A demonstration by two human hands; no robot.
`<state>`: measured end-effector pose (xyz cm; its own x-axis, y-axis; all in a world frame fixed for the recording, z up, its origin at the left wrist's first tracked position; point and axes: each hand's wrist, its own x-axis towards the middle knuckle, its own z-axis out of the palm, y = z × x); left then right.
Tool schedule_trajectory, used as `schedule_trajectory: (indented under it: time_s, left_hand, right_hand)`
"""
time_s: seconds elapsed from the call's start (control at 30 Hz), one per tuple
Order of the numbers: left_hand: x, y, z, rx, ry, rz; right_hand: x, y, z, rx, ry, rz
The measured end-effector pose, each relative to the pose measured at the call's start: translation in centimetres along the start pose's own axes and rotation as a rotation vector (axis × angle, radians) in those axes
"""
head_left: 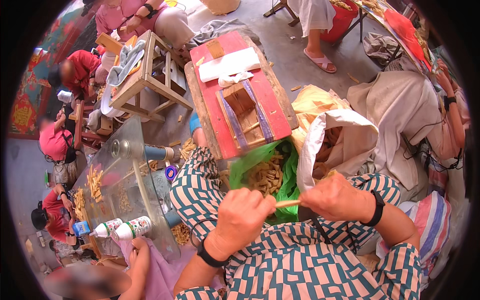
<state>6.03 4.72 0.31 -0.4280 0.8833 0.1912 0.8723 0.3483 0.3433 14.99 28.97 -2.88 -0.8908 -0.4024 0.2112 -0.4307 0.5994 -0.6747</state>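
One thin pale stick (288,203) spans our left hand (244,214) and our right hand (340,197), the fingers of each pinched narrow on an end of it, over the near part of the green bag (250,164). Short tan pieces (268,177) lie heaped inside that bag. Just right of the bag we have an open white sack (311,150) with brownish pieces (331,141) in it. Beyond the bag, our red bench (206,127) carries a wooden frame (238,98) and a folded white cloth (227,65). Left of the bag stands a glass-topped bench (120,172), bearing white bottles (136,228).
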Motion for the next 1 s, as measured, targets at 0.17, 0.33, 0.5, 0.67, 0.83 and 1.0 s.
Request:
schedule_trajectory:
  time_s: [0.17,0.33,0.5,0.67,0.83,1.0]
  left_hand:
    - [4.0,-4.8,-1.2,-0.147,0.224,-0.198]
    - [8.4,-8.3,-2.0,-0.113,0.388,-0.343]
    - [8.0,-12.0,0.1,-0.026,0.392,-0.397]
    - [5.1,-11.5,-0.2,-0.435,0.297,-0.562]
    - [3.4,-6.4,-1.2,-0.615,0.285,-0.409]
    - [1.5,-3.2,-1.3,-1.194,-0.146,-0.671]
  right_hand:
    - [6.3,4.4,-1.1,-0.155,0.287,-0.05]
    - [12.8,7.8,-2.3,-0.296,0.499,-0.083]
    - [13.8,11.9,-0.4,-0.329,0.396,0.068]
    - [9.8,12.2,-0.5,-0.153,0.474,0.13]
    - [8.7,6.6,-1.6,-0.247,0.481,-0.19]
    - [7.9,1.6,-1.8,-0.455,0.393,-0.457]
